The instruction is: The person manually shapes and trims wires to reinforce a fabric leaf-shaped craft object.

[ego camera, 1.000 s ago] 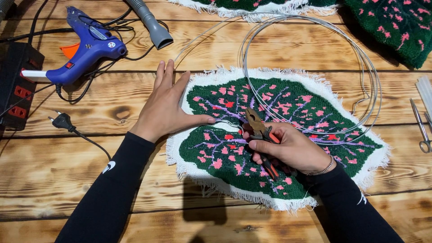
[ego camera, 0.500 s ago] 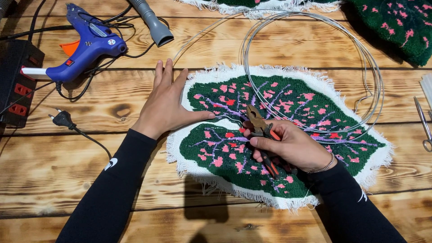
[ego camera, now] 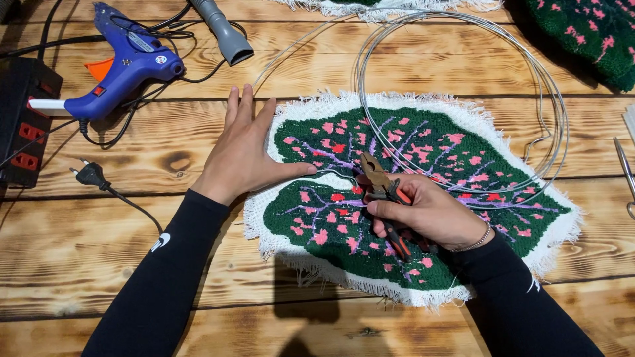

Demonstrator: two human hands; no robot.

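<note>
A leaf-shaped tufted rug piece in green with pink and purple veins and a white fringed edge (ego camera: 410, 198) lies flat on the burnt-wood plank table (ego camera: 132, 264). Coiled thin silver wire (ego camera: 559, 112) rests across its upper half, one end running to its middle. There the right hand (ego camera: 430, 211) wraps its fingers around the red-and-black handles of rusty pliers (ego camera: 380, 182), whose nose meets the wire. The left hand (ego camera: 241, 152) presses flat on the rug's left edge, fingers together, thumb out along the wire. Further left lie a blue glue gun (ego camera: 126, 69), a black plug (ego camera: 89, 175) and a black power strip (ego camera: 23, 122).
</note>
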